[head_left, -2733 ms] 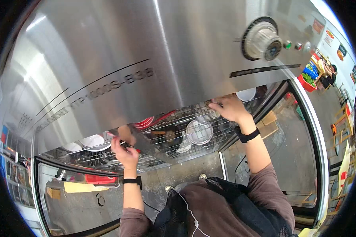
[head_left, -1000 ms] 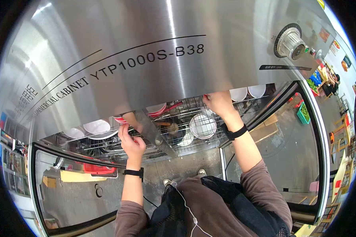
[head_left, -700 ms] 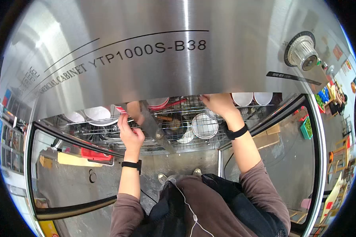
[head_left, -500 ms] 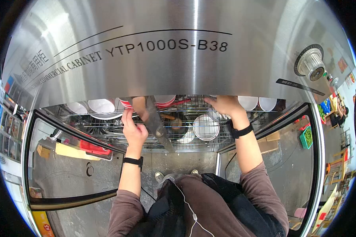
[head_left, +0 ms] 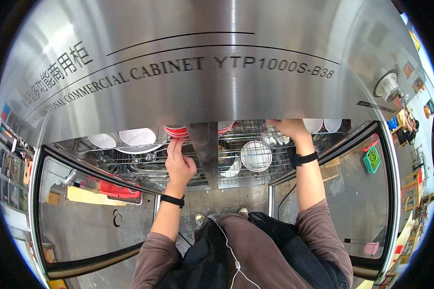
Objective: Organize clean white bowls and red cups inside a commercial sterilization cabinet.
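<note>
Inside the steel cabinet (head_left: 217, 86), bowls stand on a wire rack. My left hand (head_left: 179, 164) is raised to the rack's front, its fingertips at a red-and-white bowl (head_left: 176, 131); the fingers lie close together, and whether they grip it I cannot tell. My right hand (head_left: 291, 129) reaches in over the rack on the right, beside a white bowl (head_left: 313, 125), its fingertips partly hidden under the cabinet's panel. On the lower rack sits a round white bowl (head_left: 256, 156). More white bowls (head_left: 138, 137) stand at the left.
Glass doors stand open at the left (head_left: 96, 207) and right (head_left: 342, 192). A steel post (head_left: 203, 151) divides the cabinet front. Through the doors show a red tray (head_left: 120, 189) and a green basket (head_left: 371, 159). A person (head_left: 409, 126) is at the far right.
The view has shifted, so the panel lettering sits further right. My left hand remains by the red-and-white bowl, its fingers now straighter and closer together. My right hand stays at the rack.
</note>
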The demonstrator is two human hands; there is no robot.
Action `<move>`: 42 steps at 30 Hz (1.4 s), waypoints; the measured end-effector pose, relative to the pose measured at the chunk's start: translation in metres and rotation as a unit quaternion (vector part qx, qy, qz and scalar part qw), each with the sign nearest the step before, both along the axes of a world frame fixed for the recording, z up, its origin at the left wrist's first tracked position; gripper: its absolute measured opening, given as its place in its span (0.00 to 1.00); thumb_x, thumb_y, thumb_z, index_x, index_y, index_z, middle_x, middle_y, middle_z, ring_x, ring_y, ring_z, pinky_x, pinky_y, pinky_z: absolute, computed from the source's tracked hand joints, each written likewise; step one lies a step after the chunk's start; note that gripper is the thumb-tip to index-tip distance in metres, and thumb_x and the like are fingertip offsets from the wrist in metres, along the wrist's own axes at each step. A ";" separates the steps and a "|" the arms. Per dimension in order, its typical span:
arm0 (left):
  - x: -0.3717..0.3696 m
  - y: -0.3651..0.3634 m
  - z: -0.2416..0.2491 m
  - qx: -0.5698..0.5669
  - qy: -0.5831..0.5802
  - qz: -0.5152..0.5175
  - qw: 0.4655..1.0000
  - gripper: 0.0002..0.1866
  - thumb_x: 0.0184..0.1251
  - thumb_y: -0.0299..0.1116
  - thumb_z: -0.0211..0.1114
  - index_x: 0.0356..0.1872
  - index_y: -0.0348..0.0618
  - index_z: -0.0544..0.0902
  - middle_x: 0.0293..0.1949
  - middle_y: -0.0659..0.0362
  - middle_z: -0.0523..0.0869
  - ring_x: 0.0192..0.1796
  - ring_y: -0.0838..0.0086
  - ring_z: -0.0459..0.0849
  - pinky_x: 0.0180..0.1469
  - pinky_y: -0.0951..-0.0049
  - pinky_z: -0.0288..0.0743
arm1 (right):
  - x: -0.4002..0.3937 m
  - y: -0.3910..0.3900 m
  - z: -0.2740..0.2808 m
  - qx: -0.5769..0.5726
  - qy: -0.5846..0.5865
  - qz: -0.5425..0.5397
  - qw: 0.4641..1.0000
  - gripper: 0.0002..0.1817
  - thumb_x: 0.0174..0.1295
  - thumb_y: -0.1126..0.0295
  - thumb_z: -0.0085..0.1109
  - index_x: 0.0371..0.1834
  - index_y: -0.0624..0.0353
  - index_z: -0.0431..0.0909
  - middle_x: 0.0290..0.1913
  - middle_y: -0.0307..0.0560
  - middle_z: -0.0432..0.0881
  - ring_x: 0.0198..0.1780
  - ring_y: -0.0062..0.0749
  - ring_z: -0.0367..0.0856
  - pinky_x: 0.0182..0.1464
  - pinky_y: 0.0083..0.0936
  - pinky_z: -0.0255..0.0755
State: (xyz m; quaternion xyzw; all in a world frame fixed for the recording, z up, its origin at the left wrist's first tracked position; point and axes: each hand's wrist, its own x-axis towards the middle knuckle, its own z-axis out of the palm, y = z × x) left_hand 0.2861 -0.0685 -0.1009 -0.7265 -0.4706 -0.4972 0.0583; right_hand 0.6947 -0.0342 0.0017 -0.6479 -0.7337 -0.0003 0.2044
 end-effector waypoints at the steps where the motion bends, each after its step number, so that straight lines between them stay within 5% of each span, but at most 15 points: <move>1: -0.001 0.003 0.001 0.021 -0.005 -0.013 1.000 0.37 0.50 0.17 0.60 0.69 0.35 0.76 0.67 0.41 0.78 0.60 0.44 0.85 0.52 0.56 0.87 | -0.005 -0.006 0.008 0.026 -0.009 0.000 1.000 0.31 0.61 0.50 0.76 0.64 0.53 0.84 0.63 0.57 0.86 0.63 0.57 0.83 0.65 0.47 0.76; 4: -0.007 0.007 0.001 0.048 0.000 -0.038 0.998 0.37 0.49 0.17 0.60 0.69 0.35 0.77 0.66 0.42 0.79 0.61 0.44 0.85 0.52 0.56 0.87 | -0.014 -0.017 0.023 -0.037 0.069 -0.046 0.996 0.26 0.58 0.54 0.78 0.55 0.55 0.87 0.58 0.54 0.88 0.58 0.57 0.85 0.60 0.45 0.78; 7: -0.011 0.007 -0.004 0.020 -0.023 -0.073 0.997 0.36 0.50 0.16 0.58 0.68 0.34 0.78 0.67 0.40 0.78 0.64 0.42 0.83 0.57 0.55 0.85 | -0.034 -0.035 0.031 0.055 -0.026 -0.091 0.994 0.24 0.58 0.57 0.79 0.55 0.56 0.86 0.57 0.54 0.87 0.56 0.57 0.85 0.60 0.46 0.78; 10: -0.012 0.011 -0.006 0.037 -0.026 -0.092 0.995 0.36 0.51 0.16 0.57 0.69 0.34 0.77 0.67 0.39 0.78 0.64 0.42 0.83 0.56 0.55 0.85 | -0.057 -0.043 0.040 0.124 -0.005 -0.063 0.990 0.22 0.59 0.62 0.77 0.55 0.57 0.86 0.59 0.55 0.86 0.55 0.56 0.86 0.57 0.45 0.80; 16: -0.016 0.009 -0.004 0.004 -0.029 -0.116 0.993 0.38 0.50 0.17 0.58 0.70 0.34 0.77 0.68 0.38 0.78 0.66 0.42 0.81 0.63 0.54 0.82 | -0.146 -0.040 0.045 0.004 0.108 0.143 0.984 0.17 0.63 0.63 0.68 0.54 0.52 0.89 0.43 0.57 0.91 0.47 0.59 0.89 0.52 0.47 0.83; 21: -0.019 0.006 0.003 0.004 -0.014 -0.123 0.992 0.38 0.51 0.17 0.58 0.71 0.33 0.75 0.68 0.39 0.79 0.69 0.43 0.80 0.64 0.54 0.81 | -0.163 -0.022 0.041 -0.039 -0.019 0.128 0.991 0.12 0.63 0.65 0.68 0.49 0.52 0.91 0.40 0.56 0.91 0.43 0.57 0.89 0.47 0.46 0.82; 28: -0.014 0.002 0.001 -0.022 -0.010 -0.088 0.996 0.38 0.51 0.17 0.58 0.72 0.34 0.74 0.69 0.39 0.77 0.68 0.42 0.79 0.62 0.53 0.82 | -0.147 -0.022 0.033 0.094 0.101 0.181 0.974 0.13 0.60 0.65 0.71 0.46 0.54 0.92 0.37 0.54 0.91 0.40 0.57 0.89 0.46 0.45 0.82; 38: 0.002 0.005 -0.004 0.021 0.001 -0.013 1.000 0.36 0.54 0.17 0.58 0.70 0.35 0.74 0.67 0.38 0.76 0.63 0.43 0.79 0.53 0.58 0.79 | -0.063 -0.078 0.042 0.229 0.031 0.124 0.965 0.07 0.56 0.72 0.71 0.37 0.57 0.84 0.38 0.46 0.87 0.42 0.47 0.86 0.43 0.39 0.82; 39: 0.006 0.005 -0.008 0.003 -0.035 -0.006 0.999 0.35 0.52 0.17 0.58 0.68 0.34 0.75 0.65 0.40 0.79 0.67 0.40 0.78 0.66 0.50 0.78 | -0.053 -0.082 0.040 0.222 0.019 0.113 0.968 0.07 0.56 0.72 0.71 0.35 0.58 0.83 0.38 0.46 0.87 0.41 0.46 0.86 0.42 0.40 0.81; 42: 0.013 0.007 -0.013 0.030 -0.039 0.023 0.999 0.35 0.51 0.17 0.57 0.68 0.33 0.74 0.65 0.38 0.78 0.67 0.39 0.77 0.66 0.50 0.77 | -0.028 -0.082 0.029 0.223 0.012 0.102 0.969 0.06 0.56 0.73 0.70 0.33 0.59 0.82 0.36 0.47 0.85 0.40 0.47 0.84 0.41 0.42 0.80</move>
